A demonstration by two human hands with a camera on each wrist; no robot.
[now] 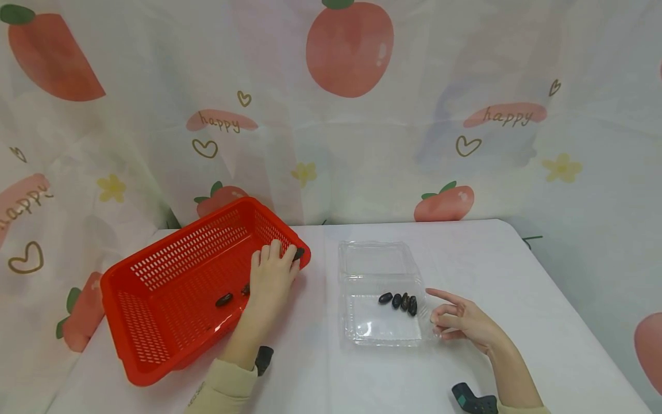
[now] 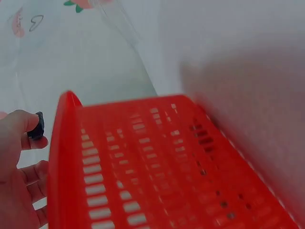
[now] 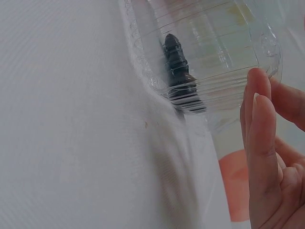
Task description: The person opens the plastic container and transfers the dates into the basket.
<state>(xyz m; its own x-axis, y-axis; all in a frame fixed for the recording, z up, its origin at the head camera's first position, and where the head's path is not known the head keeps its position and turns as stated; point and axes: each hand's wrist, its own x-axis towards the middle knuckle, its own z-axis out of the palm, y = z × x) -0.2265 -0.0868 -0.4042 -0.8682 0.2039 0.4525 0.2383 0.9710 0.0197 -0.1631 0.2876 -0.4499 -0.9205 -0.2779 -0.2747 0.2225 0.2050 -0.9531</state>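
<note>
My left hand [image 1: 271, 275] is over the right end of the red slotted plastic basket [image 1: 170, 359], holding a small dark oval piece [image 1: 299, 254]. In the left wrist view thumb and finger pinch that dark piece [image 2: 37, 126] beside the basket wall [image 2: 143, 157]. Other dark oval pieces [image 1: 224, 299] lie on the basket floor, one partly hidden by the hand. My right hand [image 1: 462, 322] pinches the right edge of an open clear plastic box [image 1: 357, 330], its index finger stretched out. Several dark ridged oval pieces [image 1: 397, 301] lie grouped in the box's near half.
The box's lid [image 1: 374, 259] is folded back, away from me. A white cloth [image 1: 517, 270] covers the table, and a printed curtain [image 1: 362, 144] hangs behind it. The basket stands at an angle on the left, apart from the box.
</note>
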